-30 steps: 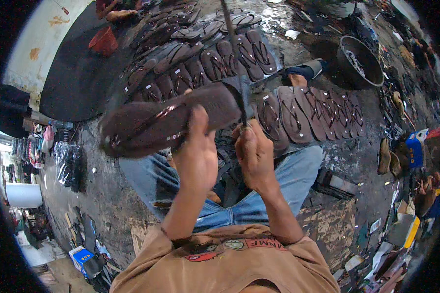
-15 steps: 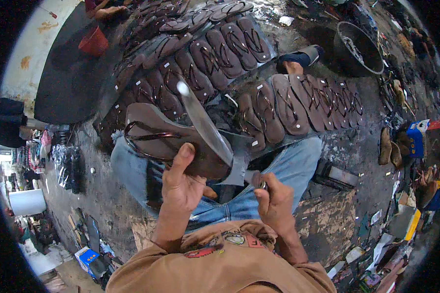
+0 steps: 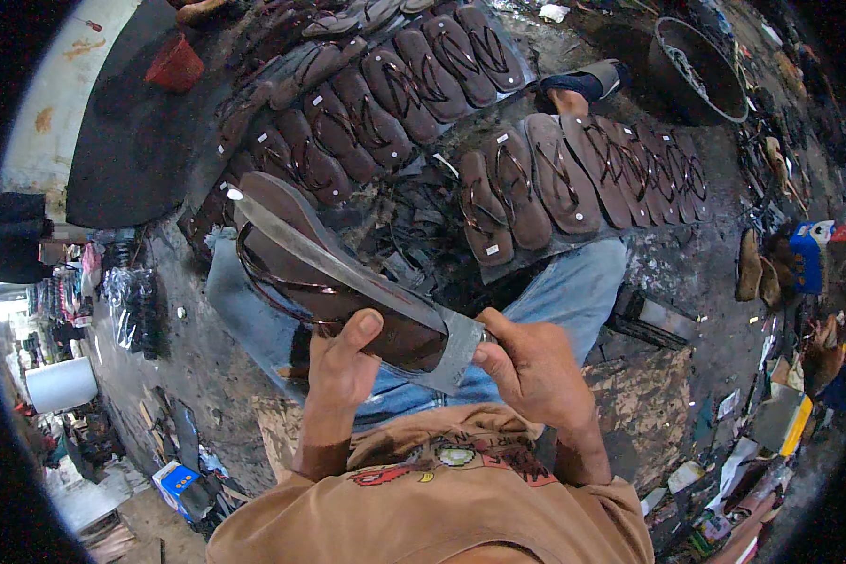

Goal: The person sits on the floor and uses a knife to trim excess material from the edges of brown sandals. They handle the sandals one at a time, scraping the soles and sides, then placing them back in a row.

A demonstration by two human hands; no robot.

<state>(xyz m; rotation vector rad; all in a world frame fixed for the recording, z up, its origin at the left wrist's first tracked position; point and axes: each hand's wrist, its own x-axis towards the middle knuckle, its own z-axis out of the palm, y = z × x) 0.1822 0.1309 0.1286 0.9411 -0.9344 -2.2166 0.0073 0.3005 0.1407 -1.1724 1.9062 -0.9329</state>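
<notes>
A brown flip-flop (image 3: pixel 348 310) with shiny dark straps lies tilted over my lap. My left hand (image 3: pixel 343 362) grips it along its near edge, with the thumb on top. From its heel end a long, narrow grey strip (image 3: pixel 338 258) with a pale tip runs back across the footbed. Wider grey sole material (image 3: pixel 461 352) sticks out past the heel. There my right hand (image 3: pixel 536 371) is closed, touching this grey edge. Its fingers hold what looks like a small knife, mostly hidden behind them.
Rows of brown flip-flops (image 3: pixel 385 113) lie ahead, with another row (image 3: pixel 583 179) at the right. Dark scraps (image 3: pixel 399 226) are heaped between them. Beyond are a foot in a dark slipper (image 3: pixel 587 83), a black tub (image 3: pixel 700 70) and a red bucket (image 3: pixel 174 64).
My right hand has moved up against the heel's grey edge. The grey strip has swung left, now lying over the footbed. The flip-flop has turned, its toe shifting slightly away.
</notes>
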